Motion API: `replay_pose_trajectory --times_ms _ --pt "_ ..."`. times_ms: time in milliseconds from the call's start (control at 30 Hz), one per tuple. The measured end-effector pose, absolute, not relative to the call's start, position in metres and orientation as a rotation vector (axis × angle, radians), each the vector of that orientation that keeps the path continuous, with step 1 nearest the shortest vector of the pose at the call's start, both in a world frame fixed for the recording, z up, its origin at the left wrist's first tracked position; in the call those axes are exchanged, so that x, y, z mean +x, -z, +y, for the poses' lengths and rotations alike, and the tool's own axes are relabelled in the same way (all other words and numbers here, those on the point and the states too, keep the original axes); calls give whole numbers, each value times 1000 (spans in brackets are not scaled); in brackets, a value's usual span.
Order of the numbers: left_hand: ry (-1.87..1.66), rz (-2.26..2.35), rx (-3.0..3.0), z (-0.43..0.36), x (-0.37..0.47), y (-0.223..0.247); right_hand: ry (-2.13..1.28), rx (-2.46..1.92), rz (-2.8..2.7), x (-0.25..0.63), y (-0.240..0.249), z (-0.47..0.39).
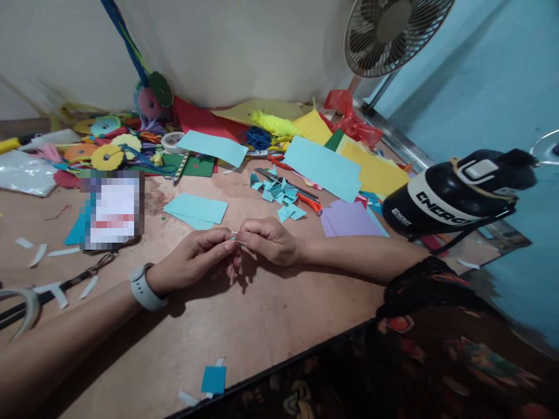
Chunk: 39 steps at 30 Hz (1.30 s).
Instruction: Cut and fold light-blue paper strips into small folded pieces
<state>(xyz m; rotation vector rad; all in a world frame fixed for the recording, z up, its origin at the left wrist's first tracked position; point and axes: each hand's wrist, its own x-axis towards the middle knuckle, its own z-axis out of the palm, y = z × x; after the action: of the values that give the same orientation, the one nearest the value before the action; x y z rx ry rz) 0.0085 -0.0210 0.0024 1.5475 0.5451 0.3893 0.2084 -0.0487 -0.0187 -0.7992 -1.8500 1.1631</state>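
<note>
My left hand [207,253], with a pale watch on its wrist, and my right hand [273,241] meet over the middle of the table. Thumbs and fingers of both are closed in a pinch on a small pale-blue piece of paper [236,235], mostly hidden by the fingertips. Just beyond my right hand lies a pile of small folded light-blue paper pieces [279,189]. Orange-handled scissors [310,202] rest against that pile. Light-blue paper rectangles [196,209] lie flat beyond my left hand.
A black bottle [449,192] lies tilted at the right, under a fan [393,29]. Purple paper sheets [349,220], a lanyard with a card [116,209], a tape roll [30,311] and a blue paper square [213,380] lie around. Colourful craft supplies [107,157] crowd the back.
</note>
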Motion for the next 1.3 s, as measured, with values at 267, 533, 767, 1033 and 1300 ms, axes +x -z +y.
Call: replay_pose_trajectory --times_ms 267,533,767,1033,1300 --pt "-403 581 1366 -19 7 1 -1076 -868 -1823 206 19 -48" --pt "-414 551 1313 -19 6 4 -1211 -864 -1742 205 18 -50" --pt "-353 576 1350 -18 5 3 -1078 -790 -1836 205 18 -46" --pt "-543 726 1984 -12 6 -13 -604 -897 -1709 234 -6 -12" --pt "-659 1042 2849 9 -5 4 -289 -918 -1521 250 -1 21"
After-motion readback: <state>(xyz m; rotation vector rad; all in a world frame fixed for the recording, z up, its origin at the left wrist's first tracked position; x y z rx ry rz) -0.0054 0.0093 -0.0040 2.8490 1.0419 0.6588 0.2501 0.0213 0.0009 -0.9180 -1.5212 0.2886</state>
